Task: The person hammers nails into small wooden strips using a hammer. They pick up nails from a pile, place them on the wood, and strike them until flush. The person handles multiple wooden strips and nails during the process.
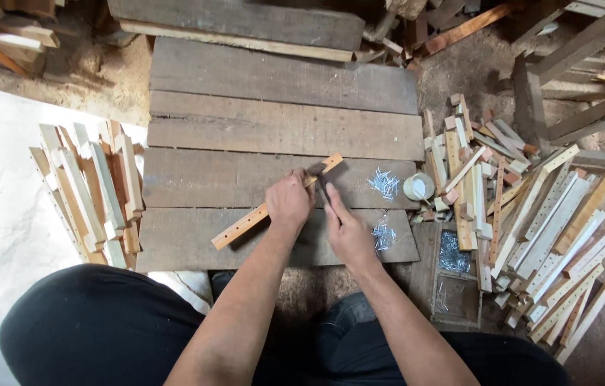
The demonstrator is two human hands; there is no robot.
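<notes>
A: Weathered planks (281, 129) form the work surface, sawdust floor around. Hands?

B: I see left hand (289, 200) fingers clamped on the drilled wooden strip (249, 223), lying diagonally across the planks. Right hand (349, 229) fingers wrapped round a hammer (319, 174), head touching the strip's upper end. Nails (384, 184) just right of it.

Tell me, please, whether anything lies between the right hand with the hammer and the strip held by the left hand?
Nothing visible does. The left hand pins the strip flat on the planks, and the right hand holds the hammer right at it. The nails lie off to the right, clear of the strip.
</notes>
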